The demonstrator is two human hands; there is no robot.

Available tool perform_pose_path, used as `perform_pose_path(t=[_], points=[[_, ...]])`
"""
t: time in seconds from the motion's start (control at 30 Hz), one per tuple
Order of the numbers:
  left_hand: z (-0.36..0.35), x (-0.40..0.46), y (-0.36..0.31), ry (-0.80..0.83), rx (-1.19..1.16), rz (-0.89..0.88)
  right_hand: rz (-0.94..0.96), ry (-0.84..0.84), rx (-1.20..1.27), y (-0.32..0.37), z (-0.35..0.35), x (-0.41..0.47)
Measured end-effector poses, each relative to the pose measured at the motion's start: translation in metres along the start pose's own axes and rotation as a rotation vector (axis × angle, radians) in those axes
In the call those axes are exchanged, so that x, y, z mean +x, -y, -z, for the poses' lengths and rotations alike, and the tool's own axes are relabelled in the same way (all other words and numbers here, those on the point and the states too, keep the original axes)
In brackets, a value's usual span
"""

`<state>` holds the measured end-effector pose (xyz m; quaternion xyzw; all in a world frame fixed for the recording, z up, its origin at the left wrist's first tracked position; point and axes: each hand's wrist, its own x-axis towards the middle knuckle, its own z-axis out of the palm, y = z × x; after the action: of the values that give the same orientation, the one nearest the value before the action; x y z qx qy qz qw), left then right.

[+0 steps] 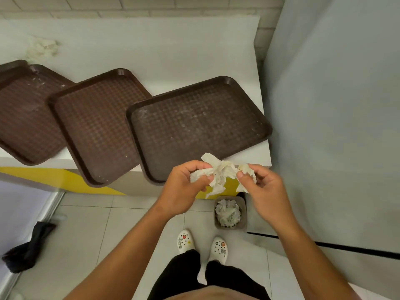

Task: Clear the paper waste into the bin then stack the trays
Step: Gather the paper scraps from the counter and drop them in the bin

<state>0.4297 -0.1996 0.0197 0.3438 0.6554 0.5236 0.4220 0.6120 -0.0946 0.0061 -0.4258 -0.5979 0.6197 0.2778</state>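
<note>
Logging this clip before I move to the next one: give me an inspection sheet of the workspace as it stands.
Surface: white counter, pale specks on it.
Job's things: three brown trays spread out overlapping, unstacked, a fourth edge at far left; crumpled paper held above the bin, which already holds paper.
Clutter: paper wad at the counter's back left; dark cloth on the floor.
Grippers: left hand and right hand both pinch the paper.
Cables: nothing seen.
Surroundings: tiled floor, yellow counter front, grey panel at right.
</note>
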Motion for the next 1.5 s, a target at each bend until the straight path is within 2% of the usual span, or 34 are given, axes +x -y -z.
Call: perform_pose_path(t=[0.2,0.5,0.63,0.93,1.23,1.5], points=[[-0.034,0.005,0.028,0.073,-0.091,0.079,-0.101,-0.074,0.022,-0.028,0.019,-0.013],[-0.074,0.011,0.086,0.161,-0.051,0.145,-0.255,-0.194,0.019,-0.099,0.024,-0.018],[-0.082,0.019,0.118,0.16,-0.068,0.229,-0.301,-0.223,-0.006,-0.132,0.024,-0.015],[-0.091,0.055,0.209,0.161,0.013,0.328,-0.373,-0.281,-0.013,-0.222,0.01,0.011],[-0.098,0.096,0.318,0.169,0.226,0.376,-0.468,-0.334,-0.147,-0.321,0.001,0.045],[-0.096,0.114,0.377,0.186,0.222,0.429,-0.548,-0.37,-0.241,-0.393,0.003,0.06]])
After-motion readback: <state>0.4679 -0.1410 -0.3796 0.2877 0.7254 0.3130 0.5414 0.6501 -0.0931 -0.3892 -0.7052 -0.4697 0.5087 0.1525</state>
